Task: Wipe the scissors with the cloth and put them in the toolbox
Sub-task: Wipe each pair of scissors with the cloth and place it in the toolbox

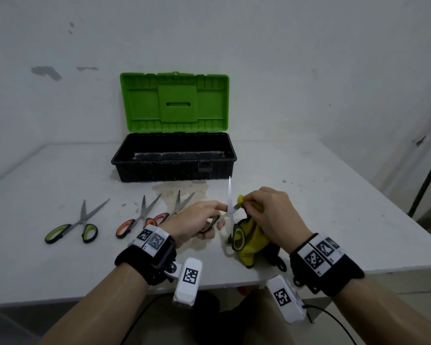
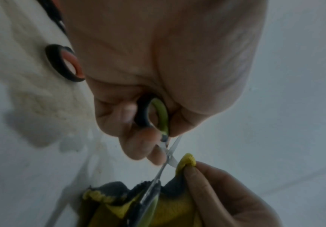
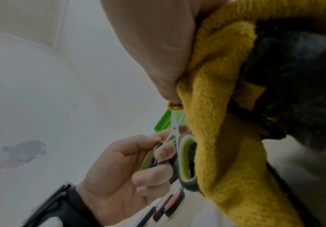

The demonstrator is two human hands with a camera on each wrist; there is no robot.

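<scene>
Green-handled steel scissors (image 1: 230, 215), blades spread for access: left hand (image 1: 197, 224) grips one handle; right hand (image 1: 271, 215) pinches yellow terry cloth (image 1: 250, 235) onto a blade.

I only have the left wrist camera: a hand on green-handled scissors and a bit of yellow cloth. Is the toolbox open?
Observer: Yes. The toolbox stands open on the table, with its green lid upright.
Operator: How many scissors lie on the table?
Observer: Three pairs, left of the left hand: green-handled, orange-handled, pink-handled.
Operator: Where does the free blade point?
Observer: The held scissors are open. One blade points up toward the toolbox, and the right hand pinches the cloth round the other.
</scene>
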